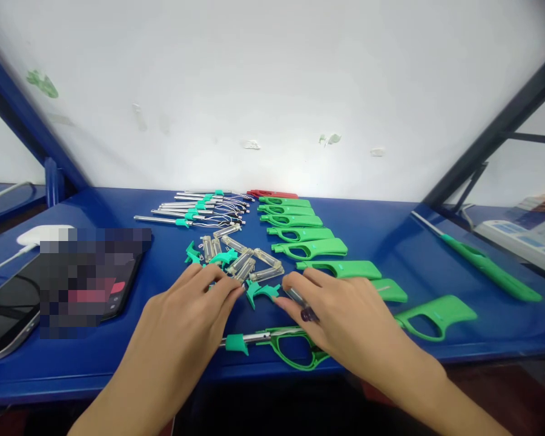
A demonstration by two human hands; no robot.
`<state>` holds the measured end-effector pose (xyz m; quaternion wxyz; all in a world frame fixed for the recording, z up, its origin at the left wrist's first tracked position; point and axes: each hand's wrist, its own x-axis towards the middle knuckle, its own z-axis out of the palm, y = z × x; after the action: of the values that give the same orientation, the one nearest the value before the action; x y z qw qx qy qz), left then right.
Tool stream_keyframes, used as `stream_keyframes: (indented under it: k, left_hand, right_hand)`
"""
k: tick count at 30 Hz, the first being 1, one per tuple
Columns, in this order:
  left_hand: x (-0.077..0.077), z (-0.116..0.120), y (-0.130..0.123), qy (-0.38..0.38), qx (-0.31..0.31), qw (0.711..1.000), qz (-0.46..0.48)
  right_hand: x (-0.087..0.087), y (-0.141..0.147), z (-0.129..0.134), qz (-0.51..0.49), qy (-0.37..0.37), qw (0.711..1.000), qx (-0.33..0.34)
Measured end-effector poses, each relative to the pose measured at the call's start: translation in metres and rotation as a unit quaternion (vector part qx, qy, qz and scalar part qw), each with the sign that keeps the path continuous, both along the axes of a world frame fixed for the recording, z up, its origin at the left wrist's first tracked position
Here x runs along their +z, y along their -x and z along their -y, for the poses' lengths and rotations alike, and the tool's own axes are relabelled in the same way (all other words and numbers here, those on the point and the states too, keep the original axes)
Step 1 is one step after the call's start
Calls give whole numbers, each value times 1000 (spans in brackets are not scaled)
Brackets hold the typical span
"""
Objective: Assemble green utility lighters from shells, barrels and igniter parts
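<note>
My left hand [191, 309] is over the near edge of a pile of clear plastic fuel tanks [240, 261], thumb and fingertips pinched together; whatever is between them is hidden. My right hand [340, 309] is closed around a slim clear tool with a dark end [307, 313], its kind unclear. Teal triggers [262, 292] lie between my hands, just left of the right fingertips. Below them, an open green lighter shell [295, 357] rests near the table edge, with a metal tube [257, 337] and a teal piece [237, 343] at its left end. My right hand partly covers the shell.
Green handle shells [320, 247] run in a column, with a red one [272, 194] at the back. Metal lighter tubes with wires [195, 209] lie back left. A whole green lighter [490, 266] is at right. Two phones [122, 297] and a white charger [45, 235] occupy the left.
</note>
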<state>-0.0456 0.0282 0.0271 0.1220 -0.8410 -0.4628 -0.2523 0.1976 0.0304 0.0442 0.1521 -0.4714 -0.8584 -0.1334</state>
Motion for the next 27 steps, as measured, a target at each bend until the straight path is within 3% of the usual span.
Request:
stream_keyframes:
  k: [7, 11, 14, 19, 27]
  left_hand:
    - [2, 5, -2, 16, -7, 1000, -5]
    - [7, 18, -9, 58, -85, 994, 25]
    - [5, 26, -13, 87, -119, 989, 9]
    - [-1, 28, -9, 90, -130, 987, -28]
    - [-4, 32, -4, 129, -107, 985, -39]
  right_hand:
    - [5, -14, 10, -18, 2, 1000, 22]
    - [5, -42, 36, -66, 41, 996, 31]
    - [-4, -61, 50, -54, 52, 997, 29]
    - [-22, -73, 55, -55, 49, 997, 16]
    - [-21, -71, 54, -77, 50, 996, 11]
